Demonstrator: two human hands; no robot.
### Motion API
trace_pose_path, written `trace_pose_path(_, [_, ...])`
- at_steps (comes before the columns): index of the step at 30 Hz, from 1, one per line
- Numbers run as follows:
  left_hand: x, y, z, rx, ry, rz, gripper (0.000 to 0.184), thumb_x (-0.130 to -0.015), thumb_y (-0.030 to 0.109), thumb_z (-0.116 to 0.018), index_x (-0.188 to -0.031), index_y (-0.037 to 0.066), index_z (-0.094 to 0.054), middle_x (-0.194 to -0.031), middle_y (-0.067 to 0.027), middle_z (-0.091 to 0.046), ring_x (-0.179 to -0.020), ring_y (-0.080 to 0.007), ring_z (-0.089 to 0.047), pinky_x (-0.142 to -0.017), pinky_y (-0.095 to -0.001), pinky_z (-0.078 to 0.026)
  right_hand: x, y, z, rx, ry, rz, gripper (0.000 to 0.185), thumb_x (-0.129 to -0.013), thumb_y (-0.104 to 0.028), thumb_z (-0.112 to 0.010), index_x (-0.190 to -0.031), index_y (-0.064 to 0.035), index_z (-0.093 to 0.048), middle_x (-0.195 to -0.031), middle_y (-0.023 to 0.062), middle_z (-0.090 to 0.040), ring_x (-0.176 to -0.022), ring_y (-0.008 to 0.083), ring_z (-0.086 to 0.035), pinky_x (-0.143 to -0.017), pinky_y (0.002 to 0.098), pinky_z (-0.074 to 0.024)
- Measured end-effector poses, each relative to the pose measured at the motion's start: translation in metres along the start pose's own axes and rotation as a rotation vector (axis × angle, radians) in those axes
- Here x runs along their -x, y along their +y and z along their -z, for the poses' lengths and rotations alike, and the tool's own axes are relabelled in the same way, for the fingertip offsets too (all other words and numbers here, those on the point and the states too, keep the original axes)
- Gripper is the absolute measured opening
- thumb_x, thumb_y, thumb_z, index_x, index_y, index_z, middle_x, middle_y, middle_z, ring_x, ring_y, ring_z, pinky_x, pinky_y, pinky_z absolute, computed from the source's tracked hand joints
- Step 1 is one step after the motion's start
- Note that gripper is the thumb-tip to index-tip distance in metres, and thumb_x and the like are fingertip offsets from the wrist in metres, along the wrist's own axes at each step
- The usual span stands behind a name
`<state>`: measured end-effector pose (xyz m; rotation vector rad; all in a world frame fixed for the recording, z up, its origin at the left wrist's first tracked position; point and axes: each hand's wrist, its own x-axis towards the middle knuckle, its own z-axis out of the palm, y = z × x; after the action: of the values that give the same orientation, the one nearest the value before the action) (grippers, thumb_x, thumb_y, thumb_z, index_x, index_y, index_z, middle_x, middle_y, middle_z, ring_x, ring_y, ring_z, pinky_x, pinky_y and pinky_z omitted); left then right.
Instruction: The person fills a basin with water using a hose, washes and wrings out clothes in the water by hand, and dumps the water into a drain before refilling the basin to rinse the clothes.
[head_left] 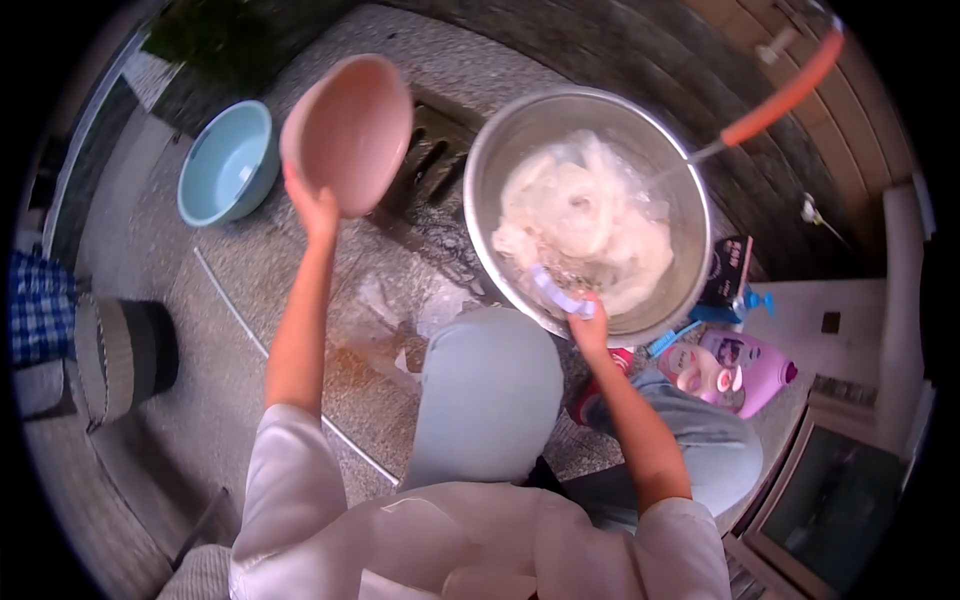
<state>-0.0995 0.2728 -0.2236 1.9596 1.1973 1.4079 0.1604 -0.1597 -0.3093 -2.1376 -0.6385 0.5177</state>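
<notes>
My left hand point(316, 208) grips the rim of a pink plastic basin point(352, 135), tilted up on its side above the paving. My right hand point(588, 316) is at the near rim of a large metal basin point(478, 215), closed on a lavender curved strip point(556, 290) that reaches inside; its kind I cannot make out. Pale, wet-looking cloth point(585, 205) fills much of the metal basin, with water around it. From the upper right an orange hose point(785, 88) points at the basin, and a thin stream runs from its end over the rim.
A light-blue basin point(205, 170) stands on the ground at left. A drain grate point(432, 155) lies behind the pink basin. Near my right knee are a pink bottle point(765, 375), a blue brush point(672, 340) and a dark box point(733, 265). A grey bin point(105, 360) stands far left.
</notes>
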Motion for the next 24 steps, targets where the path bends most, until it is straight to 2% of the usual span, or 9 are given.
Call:
trace_pose_path(3, [-0.004,0.056,0.005,0.33,-0.178,0.59,0.059,-0.072,-0.006,-0.043,-0.126,0.001,-0.023,-0.118,-0.0196,-0.04,-0.104,-0.0349,-0.05,-0.078,-0.0417,-0.05,0.014,-0.041,0.009,0.098,0.065,0.063,0.04,-0.066,-0.017,-0.063,-0.104,-0.0086,-0.055,-0.097,0.0148,-0.053,-0.093,0.0325,-0.053,-0.078,0.0376,-0.0432])
trace_pose_path(4, [-0.004,0.072,0.009,0.437,-0.284,0.817,0.055,-0.073,-0.004,-0.042,-0.124,0.002,-0.022,-0.114,-0.0199,-0.043,-0.096,-0.0345,-0.055,-0.066,-0.0412,-0.056,0.017,-0.047,0.011,0.131,0.067,0.055,0.041,-0.066,-0.018,-0.063,-0.105,-0.0102,-0.055,-0.098,0.0147,-0.053,-0.093,0.033,-0.053,-0.078,0.0381,-0.0435])
trace_pose_path(5, [-0.002,0.073,0.005,0.512,-0.229,0.852,0.053,-0.074,-0.002,-0.042,-0.124,0.001,-0.023,-0.108,-0.0217,-0.046,-0.082,-0.0327,-0.06,-0.048,-0.0372,-0.058,0.02,-0.053,0.012,0.153,0.066,0.034,0.041,-0.066,-0.019,-0.063,-0.106,-0.0125,-0.054,-0.099,0.015,-0.053,-0.092,0.0336,-0.053,-0.077,0.0388,-0.0438])
trace_pose_path(8, [-0.001,0.097,-0.002,0.811,-0.242,0.96,0.035,-0.077,0.0,-0.044,-0.111,-0.006,-0.037,-0.102,-0.0189,-0.052,-0.093,-0.0313,-0.058,-0.073,-0.0418,-0.055,0.021,-0.053,0.012,0.164,0.074,0.014,0.044,-0.066,-0.023,-0.065,-0.109,-0.0193,-0.055,-0.1,0.0153,-0.052,-0.091,0.035,-0.054,-0.075,0.0404,-0.0451])
trace_pose_path(11, [-0.006,0.158,-0.023,0.854,-0.388,1.049,0.031,-0.077,-0.001,-0.044,-0.107,-0.01,-0.04,-0.104,-0.0201,-0.051,-0.095,-0.0321,-0.056,-0.081,-0.0442,-0.051,0.022,-0.053,0.012,0.154,0.097,0.001,0.043,-0.066,-0.023,-0.065,-0.108,-0.0205,-0.055,-0.101,0.0142,-0.052,-0.091,0.0345,-0.055,-0.074,0.0403,-0.0454])
trace_pose_path(12, [-0.004,0.161,-0.039,0.838,-0.48,1.022,0.038,-0.077,-0.001,-0.043,-0.112,-0.014,-0.034,-0.11,-0.0252,-0.046,-0.096,-0.0352,-0.055,-0.074,-0.0387,-0.056,0.022,-0.055,0.013,0.15,0.088,0.001,0.042,-0.066,-0.023,-0.065,-0.108,-0.0207,-0.055,-0.101,0.0132,-0.052,-0.09,0.0342,-0.055,-0.074,0.0403,-0.0455])
trace_pose_path(16, [0.021,0.223,-0.11,0.682,-0.777,0.98,0.043,-0.078,-0.001,-0.039,-0.119,-0.01,-0.029,-0.109,-0.0256,-0.047,-0.09,-0.0345,-0.058,-0.062,-0.0333,-0.059,0.024,-0.062,0.016,0.131,0.08,-0.028,0.04,-0.067,-0.022,-0.064,-0.106,-0.0207,-0.056,-0.1,0.0103,-0.052,-0.089,0.0334,-0.055,-0.073,0.0401,-0.0455])
trace_pose_path(18, [0.038,0.25,-0.146,0.674,-0.815,0.966,0.033,-0.078,-0.001,-0.041,-0.109,-0.011,-0.038,-0.099,-0.0223,-0.052,-0.085,-0.0303,-0.061,-0.063,-0.0338,-0.058,0.025,-0.063,0.018,0.127,0.089,-0.002,0.039,-0.066,-0.021,-0.064,-0.105,-0.0204,-0.057,-0.099,0.0096,-0.052,-0.087,0.0332,-0.056,-0.071,0.0397,-0.0457])
trace_pose_path(24, [0.081,0.283,-0.23,0.67,-0.988,1.047,0.036,-0.079,0.002,-0.04,-0.113,-0.011,-0.036,-0.1,-0.0234,-0.054,-0.08,-0.0313,-0.063,-0.058,-0.0331,-0.059,0.023,-0.059,0.018,0.112,0.047,-0.024,0.039,-0.066,-0.023,-0.064,-0.105,-0.0221,-0.056,-0.097,0.01,-0.051,-0.086,0.0332,-0.056,-0.071,0.0405,-0.046])
